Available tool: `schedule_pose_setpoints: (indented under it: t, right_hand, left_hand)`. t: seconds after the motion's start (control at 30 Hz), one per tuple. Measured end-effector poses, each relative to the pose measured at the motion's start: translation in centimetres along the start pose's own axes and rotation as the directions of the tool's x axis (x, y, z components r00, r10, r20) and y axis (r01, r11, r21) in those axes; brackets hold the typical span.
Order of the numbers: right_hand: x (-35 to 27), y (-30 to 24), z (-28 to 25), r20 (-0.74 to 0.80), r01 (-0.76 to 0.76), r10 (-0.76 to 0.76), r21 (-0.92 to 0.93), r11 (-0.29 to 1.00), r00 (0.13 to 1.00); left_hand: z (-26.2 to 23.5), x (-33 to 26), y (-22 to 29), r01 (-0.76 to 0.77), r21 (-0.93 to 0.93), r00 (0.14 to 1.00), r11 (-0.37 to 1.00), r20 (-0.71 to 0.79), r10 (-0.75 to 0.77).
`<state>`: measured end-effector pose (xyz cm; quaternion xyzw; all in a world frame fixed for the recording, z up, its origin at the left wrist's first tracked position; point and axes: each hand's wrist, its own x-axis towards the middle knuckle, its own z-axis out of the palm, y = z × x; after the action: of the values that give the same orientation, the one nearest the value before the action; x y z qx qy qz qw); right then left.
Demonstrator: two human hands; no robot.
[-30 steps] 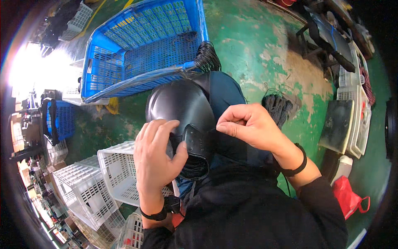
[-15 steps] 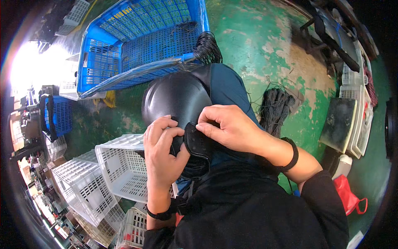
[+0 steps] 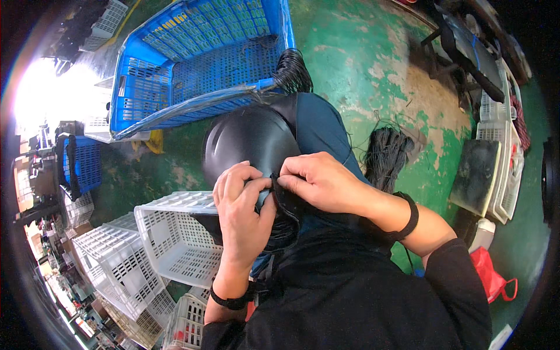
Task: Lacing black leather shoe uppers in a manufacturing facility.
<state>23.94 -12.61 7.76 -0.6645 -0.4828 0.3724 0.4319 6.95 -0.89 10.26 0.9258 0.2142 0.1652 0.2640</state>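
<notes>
A smooth, glossy black cover (image 3: 251, 133) lies over my left knee. Just on the near side of it, both hands work on a black fabric piece (image 3: 284, 201) whose edge stands up and whose lower part is folded. My left hand (image 3: 240, 201) is bent round the left side of the fabric, thumb and fingers pressed to it near the top edge. My right hand (image 3: 318, 178) pinches the upper right corner between thumb and forefinger. Anything small inside either pinch is hidden by the fingers.
A blue plastic crate (image 3: 216, 76) stands ahead, with black cords (image 3: 293, 71) hanging over its corner. A black cord bundle (image 3: 388, 154) lies on the worn green floor (image 3: 350, 64). White crates (image 3: 181, 233) stand at the left; a red bag (image 3: 490, 274) is at the right.
My left hand has moved slightly right and its fingers have closed in nearer the right hand's pinch. The fabric has turned, so its flat face shows less.
</notes>
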Motion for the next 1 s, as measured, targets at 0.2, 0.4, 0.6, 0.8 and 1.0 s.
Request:
schedule_pose_setpoints:
  t: [0.2,0.4,0.6,0.8,1.0]
  right_hand:
    - [0.8,-2.8,-0.4,-0.199,0.281,-0.36,-0.341,0.897,0.911]
    - [2.4,-3.4,1.3,0.05,0.339,-0.347,-0.379,0.861,0.937]
    - [3.3,-2.8,2.0,0.065,0.462,-0.466,-0.309,0.832,0.882]
    - [4.0,-2.8,2.0,0.123,0.442,-0.425,-0.27,0.855,0.897]
    - [4.5,-2.7,2.5,0.166,0.47,-0.44,-0.309,0.827,0.883]
  left_hand:
    - [0.3,0.0,-0.1,0.02,-0.129,0.998,0.991,-0.048,-0.026]
    - [-0.9,-0.9,-1.3,0.066,-0.512,0.938,0.857,-0.262,-0.228]
    - [-2.1,-2.6,-2.0,0.322,-0.546,0.873,0.773,-0.145,-0.465]
    - [-2.1,-3.6,-4.0,0.519,-0.697,0.741,0.495,0.079,-0.667]
    - [-2.0,-4.5,-4.8,0.423,-0.832,0.781,0.358,0.135,-0.61]
